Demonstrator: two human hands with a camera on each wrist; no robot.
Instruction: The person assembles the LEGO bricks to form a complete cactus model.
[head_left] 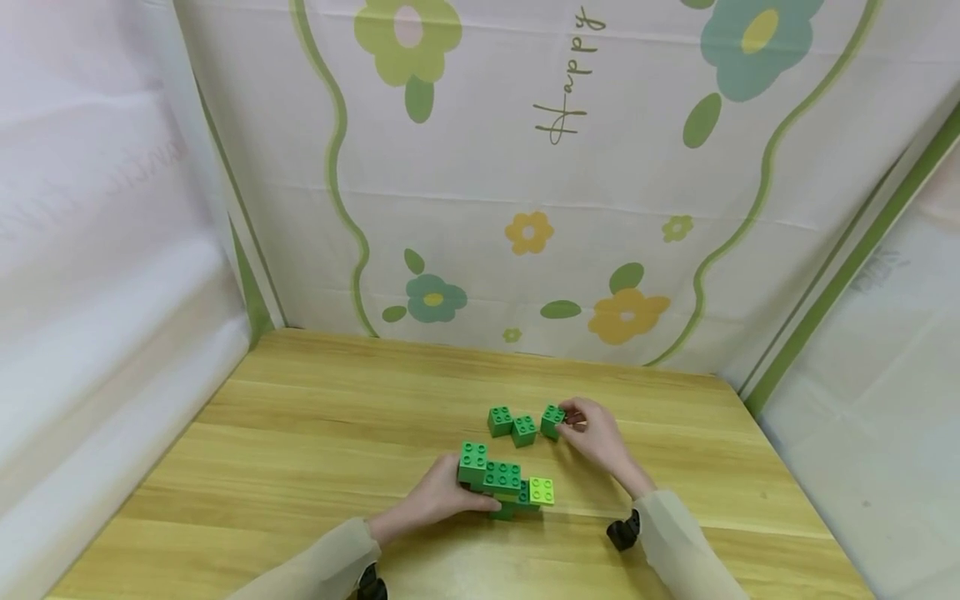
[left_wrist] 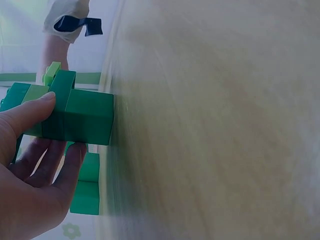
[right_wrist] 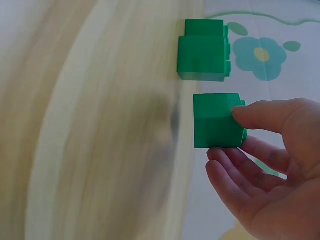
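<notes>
Green bricks, basically. Head view: left hand [head_left: 441,490] has its thumb and fingers wrapped round a built-up stack [head_left: 502,475], lime brick [head_left: 542,491] at its right end, over the wooden counter [head_left: 360,400]. Right hand [head_left: 597,433] pinches a single brick [head_left: 552,421], with two loose bricks [head_left: 523,431] just left of it. Left wrist view: thumb pressed on one side of the stack, fingers curled round the other. Right wrist view: thumb and fingers only part-open around that single brick; can't tell if it touches the counter.

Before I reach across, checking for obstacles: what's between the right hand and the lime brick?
In the head view, only bare tabletop shows between the right hand and lime brick.
</notes>
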